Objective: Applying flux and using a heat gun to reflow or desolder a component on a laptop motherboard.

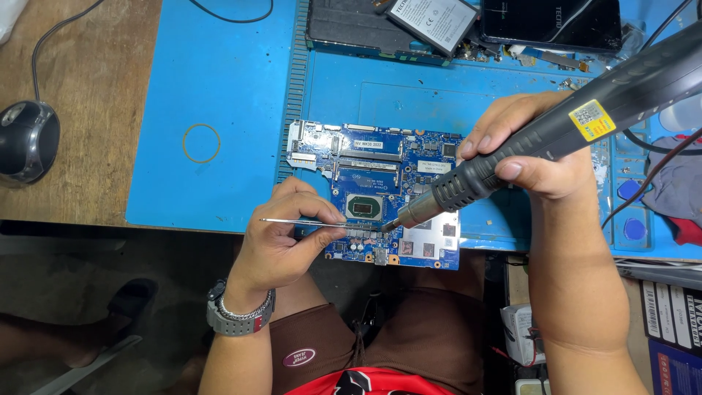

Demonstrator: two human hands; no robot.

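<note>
A blue laptop circuit board lies on a blue work mat at the table's near edge. My left hand pinches thin metal tweezers, their tips resting on the board below the square processor chip. My right hand grips a dark hot-air wand with a yellow sticker. Its metal nozzle points down at the board, close to the tweezer tips. A wristwatch and a bracelet sit on my left wrist.
A computer mouse rests on the wooden table at far left. A rubber band ring lies on the mat. Phone parts, a battery and a dark phone crowd the back edge. Cables hang at right.
</note>
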